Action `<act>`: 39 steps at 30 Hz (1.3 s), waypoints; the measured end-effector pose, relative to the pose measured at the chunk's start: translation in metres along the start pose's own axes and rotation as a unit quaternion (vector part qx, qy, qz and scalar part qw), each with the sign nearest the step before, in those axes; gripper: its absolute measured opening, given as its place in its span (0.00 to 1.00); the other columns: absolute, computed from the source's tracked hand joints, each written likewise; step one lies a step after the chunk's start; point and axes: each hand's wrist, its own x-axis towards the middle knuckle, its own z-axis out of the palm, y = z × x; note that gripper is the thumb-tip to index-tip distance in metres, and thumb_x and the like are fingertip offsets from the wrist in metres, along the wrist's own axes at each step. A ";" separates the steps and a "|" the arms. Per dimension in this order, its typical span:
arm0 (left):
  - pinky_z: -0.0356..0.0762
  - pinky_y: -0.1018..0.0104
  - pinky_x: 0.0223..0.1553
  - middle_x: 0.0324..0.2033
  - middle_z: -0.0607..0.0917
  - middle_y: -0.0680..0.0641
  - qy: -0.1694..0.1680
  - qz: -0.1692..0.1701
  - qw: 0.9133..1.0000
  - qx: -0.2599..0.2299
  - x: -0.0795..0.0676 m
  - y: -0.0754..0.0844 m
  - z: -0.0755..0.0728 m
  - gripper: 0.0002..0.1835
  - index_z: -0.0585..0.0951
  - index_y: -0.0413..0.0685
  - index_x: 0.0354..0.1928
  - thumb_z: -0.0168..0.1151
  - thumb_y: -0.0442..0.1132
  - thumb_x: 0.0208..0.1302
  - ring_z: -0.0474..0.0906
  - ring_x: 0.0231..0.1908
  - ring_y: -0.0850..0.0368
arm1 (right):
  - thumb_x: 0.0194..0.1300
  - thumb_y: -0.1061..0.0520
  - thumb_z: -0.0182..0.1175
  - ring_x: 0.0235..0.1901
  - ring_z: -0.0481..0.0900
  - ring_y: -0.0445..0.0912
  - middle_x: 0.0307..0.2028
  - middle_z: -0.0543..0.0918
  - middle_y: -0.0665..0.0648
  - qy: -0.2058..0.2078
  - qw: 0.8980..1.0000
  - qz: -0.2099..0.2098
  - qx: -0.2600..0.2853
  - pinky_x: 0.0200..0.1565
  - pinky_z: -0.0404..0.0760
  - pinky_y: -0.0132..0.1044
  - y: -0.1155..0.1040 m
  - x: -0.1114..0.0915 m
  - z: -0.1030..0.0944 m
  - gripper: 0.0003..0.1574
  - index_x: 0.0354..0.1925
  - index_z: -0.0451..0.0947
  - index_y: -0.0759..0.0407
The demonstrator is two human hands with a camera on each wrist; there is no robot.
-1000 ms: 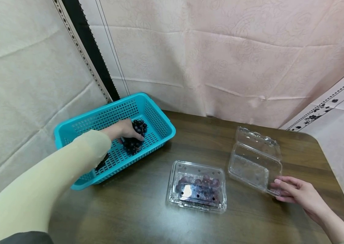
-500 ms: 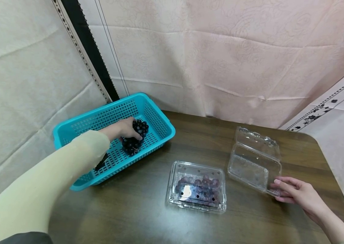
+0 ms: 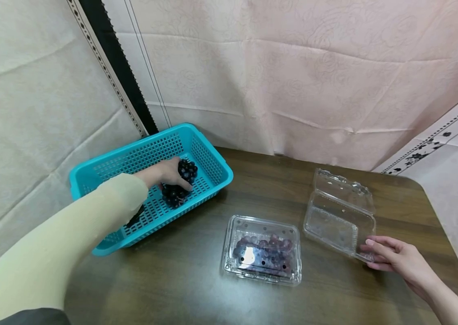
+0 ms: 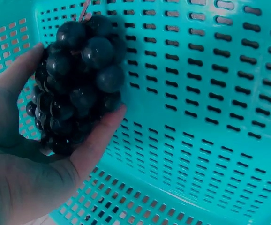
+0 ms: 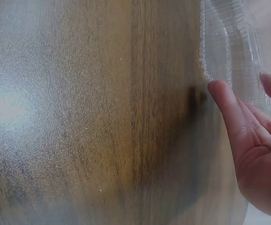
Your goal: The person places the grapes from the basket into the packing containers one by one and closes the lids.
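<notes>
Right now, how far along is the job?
Done, seemingly: the closed box holds red grapes. In hand: the left hand grips dark grapes in the basket; the right hand holds the open box. Probably remaining: filling and closing that box, which shows no grapes.

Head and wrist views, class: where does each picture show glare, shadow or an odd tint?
Head view: a bright glare spot on the closed clear box and a soft sheen on the table; left wrist view: dim, bluish over the dark grapes and left hand; right wrist view: glare at the left edge, dark shadow beside the right hand.
</notes>
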 end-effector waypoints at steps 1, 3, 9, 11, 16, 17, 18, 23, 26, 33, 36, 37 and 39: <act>0.90 0.47 0.46 0.80 0.54 0.25 -0.001 0.001 1.000 0.003 0.000 0.001 0.000 0.62 0.40 0.39 0.85 0.74 0.52 0.68 0.67 0.71 0.29 | 0.84 0.56 0.56 0.46 0.92 0.46 0.49 0.92 0.51 0.003 1.000 0.003 -0.001 0.48 0.91 0.46 -0.001 0.000 0.000 0.22 0.67 0.73 0.70; 0.89 0.47 0.47 0.79 0.55 0.25 -0.003 0.001 1.000 0.001 -0.001 0.003 0.000 0.61 0.40 0.39 0.85 0.74 0.49 0.68 0.67 0.71 0.29 | 0.84 0.56 0.56 0.46 0.92 0.46 0.49 0.92 0.51 0.006 1.000 0.005 -0.003 0.48 0.91 0.46 -0.001 -0.001 0.001 0.23 0.67 0.72 0.71; 0.86 0.40 0.53 0.79 0.56 0.28 -0.011 0.013 0.999 -0.039 0.000 0.003 -0.002 0.52 0.47 0.43 0.84 0.71 0.43 0.71 0.67 0.71 0.28 | 0.84 0.58 0.56 0.46 0.92 0.46 0.48 0.92 0.52 0.004 1.000 -0.002 0.012 0.47 0.91 0.46 -0.001 -0.002 0.001 0.20 0.65 0.75 0.68; 0.85 0.38 0.54 0.79 0.56 0.28 -0.011 0.016 0.999 -0.048 0.001 0.001 -0.002 0.49 0.49 0.43 0.84 0.70 0.42 0.72 0.67 0.70 0.27 | 0.84 0.59 0.56 0.45 0.92 0.46 0.48 0.92 0.52 0.005 1.000 -0.001 0.018 0.47 0.91 0.46 -0.001 -0.001 0.001 0.17 0.64 0.76 0.65; 0.86 0.40 0.51 0.78 0.57 0.28 -0.001 0.025 0.999 -0.044 0.005 -0.001 -0.002 0.46 0.52 0.43 0.83 0.67 0.41 0.72 0.71 0.66 0.28 | 0.84 0.59 0.55 0.45 0.92 0.46 0.48 0.92 0.52 0.003 1.000 -0.005 0.025 0.47 0.91 0.46 0.000 -0.001 0.001 0.16 0.63 0.77 0.62; 0.87 0.41 0.51 0.78 0.57 0.28 0.000 0.026 0.999 -0.041 0.005 -0.002 -0.002 0.46 0.52 0.44 0.83 0.66 0.41 0.72 0.72 0.66 0.29 | 0.84 0.59 0.55 0.45 0.92 0.47 0.48 0.92 0.52 0.002 1.000 -0.007 0.026 0.47 0.91 0.46 0.000 -0.001 0.001 0.16 0.63 0.77 0.63; 0.87 0.42 0.50 0.78 0.57 0.27 0.000 0.027 0.999 -0.040 0.005 -0.002 -0.002 0.45 0.52 0.44 0.83 0.66 0.41 0.72 0.72 0.65 0.30 | 0.84 0.59 0.55 0.46 0.92 0.47 0.48 0.92 0.52 0.001 1.000 -0.007 0.028 0.47 0.91 0.46 0.000 -0.001 0.001 0.16 0.63 0.78 0.62; 0.86 0.40 0.53 0.79 0.55 0.28 -0.014 0.036 0.997 -0.066 0.002 -0.005 -0.007 0.45 0.51 0.44 0.83 0.64 0.41 0.73 0.69 0.69 0.30 | 0.84 0.58 0.56 0.46 0.92 0.47 0.48 0.92 0.52 0.003 1.000 -0.006 0.026 0.48 0.91 0.46 0.000 -0.002 0.002 0.14 0.62 0.79 0.59; 0.84 0.38 0.55 0.80 0.53 0.29 -0.028 0.045 0.994 -0.093 -0.003 -0.006 -0.012 0.45 0.50 0.44 0.84 0.63 0.41 0.73 0.65 0.72 0.29 | 0.84 0.58 0.56 0.46 0.92 0.48 0.48 0.92 0.52 0.003 1.000 -0.009 0.024 0.48 0.91 0.46 0.000 -0.002 0.002 0.14 0.62 0.79 0.59; 0.84 0.37 0.55 0.80 0.52 0.28 -0.058 0.060 0.986 -0.142 -0.014 -0.008 -0.031 0.48 0.48 0.44 0.85 0.62 0.41 0.69 0.60 0.75 0.30 | 0.84 0.60 0.55 0.45 0.92 0.47 0.48 0.93 0.53 -0.001 0.999 -0.022 0.029 0.47 0.91 0.45 0.000 -0.002 0.002 0.14 0.62 0.79 0.60; 0.83 0.37 0.58 0.82 0.48 0.29 -0.070 0.063 0.982 -0.164 -0.019 -0.009 -0.041 0.49 0.46 0.45 0.85 0.62 0.43 0.70 0.54 0.78 0.29 | 0.84 0.60 0.54 0.46 0.92 0.47 0.48 0.93 0.52 -0.003 0.999 -0.024 0.030 0.47 0.91 0.45 0.000 -0.002 0.002 0.14 0.62 0.79 0.59; 0.82 0.36 0.59 0.82 0.47 0.30 -0.072 0.065 0.980 -0.172 -0.021 -0.009 -0.044 0.50 0.45 0.46 0.86 0.62 0.44 0.71 0.52 0.79 0.28 | 0.84 0.60 0.54 0.46 0.92 0.47 0.48 0.92 0.52 -0.004 0.999 -0.025 0.031 0.47 0.91 0.45 0.000 -0.002 0.002 0.14 0.62 0.79 0.59; 0.80 0.35 0.62 0.83 0.48 0.31 -0.075 0.069 0.977 -0.187 -0.025 -0.009 -0.049 0.50 0.44 0.47 0.86 0.62 0.45 0.72 0.49 0.80 0.28 | 0.84 0.61 0.54 0.46 0.92 0.47 0.48 0.92 0.53 -0.006 0.999 -0.027 0.033 0.47 0.91 0.45 0.000 -0.002 0.002 0.14 0.62 0.79 0.58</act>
